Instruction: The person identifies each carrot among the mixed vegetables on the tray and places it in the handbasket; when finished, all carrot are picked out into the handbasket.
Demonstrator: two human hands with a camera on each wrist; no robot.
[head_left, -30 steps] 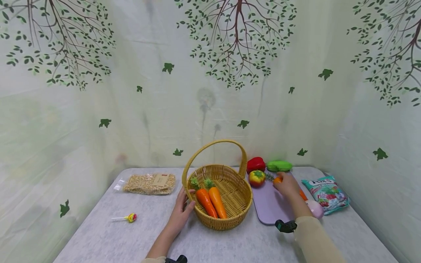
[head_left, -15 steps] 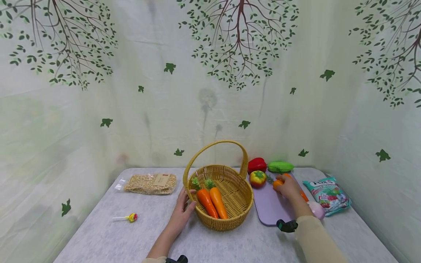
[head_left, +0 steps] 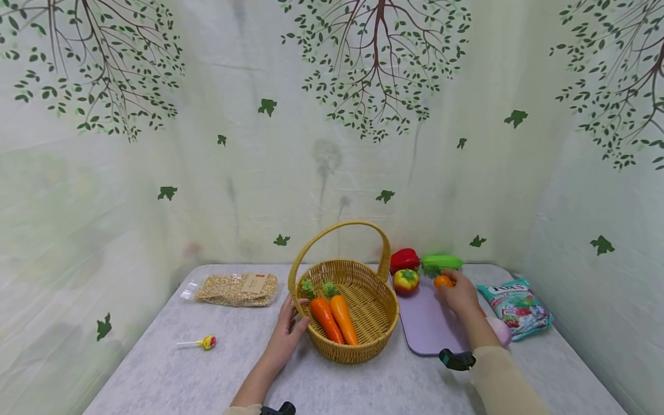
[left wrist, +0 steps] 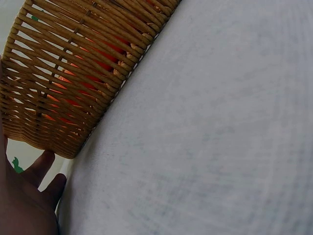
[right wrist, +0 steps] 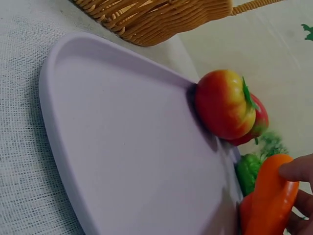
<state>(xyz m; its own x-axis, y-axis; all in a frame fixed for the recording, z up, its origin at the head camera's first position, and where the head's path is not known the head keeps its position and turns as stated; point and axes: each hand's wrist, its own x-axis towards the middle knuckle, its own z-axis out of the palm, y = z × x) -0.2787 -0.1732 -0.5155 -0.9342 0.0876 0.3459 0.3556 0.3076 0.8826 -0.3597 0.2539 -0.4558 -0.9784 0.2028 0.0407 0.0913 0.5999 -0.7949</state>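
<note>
Pale curtain (head_left: 280, 173) with printed branches and leaves behind; greyish table (head_left: 155, 369) below.

Head view: left hand (head_left: 288, 327), fingers apart, rests against the side of a wicker basket (head_left: 350, 354); two carrots (head_left: 334, 320) lie inside, just right of that hand. Grain packet (head_left: 233, 290) and lollipop (head_left: 207, 343) well left of it. Right hand (head_left: 461, 294) holds an orange carrot (head_left: 443, 281) at the far part of a lilac tray (head_left: 422, 328). Round red-yellow vegetable (head_left: 406, 282) left of this hand; red pepper (head_left: 404, 259) and long green vegetable (head_left: 443, 261) beyond; teal printed bag (head_left: 516, 308) to its right.

Left wrist view: fingertips at the basket wall — orange shows through the weave.

Right wrist view: thumb on the held carrot, fingers behind — whether it touches the tray, cannot tell.
</note>
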